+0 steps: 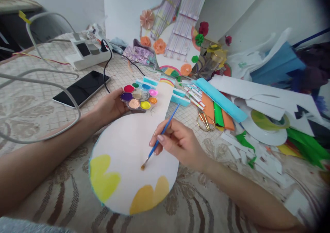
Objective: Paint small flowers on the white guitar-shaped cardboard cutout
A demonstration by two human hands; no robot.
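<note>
My right hand (pixel 177 142) pinches a thin blue paintbrush (pixel 161 138). Its orange-loaded tip touches a white guitar-shaped cardboard cutout (pixel 129 147) lying flat in front of me. The cutout bears a yellow petal shape (pixel 101 178) at its lower left and an orange one (pixel 149 195) at its lower edge. My left hand (pixel 109 106) grips a round paint palette (pixel 139 97) with several colour wells, held over the cutout's upper part.
A black phone (pixel 82 87) and a white power strip (pixel 86 54) with cables lie at the left. Markers (pixel 193 95), gold scissors (pixel 205 121), coloured paper rolls (pixel 221 100), a tape roll (pixel 269 121) and paper scraps crowd the right. A decorated guitar model (pixel 175 44) leans at the back.
</note>
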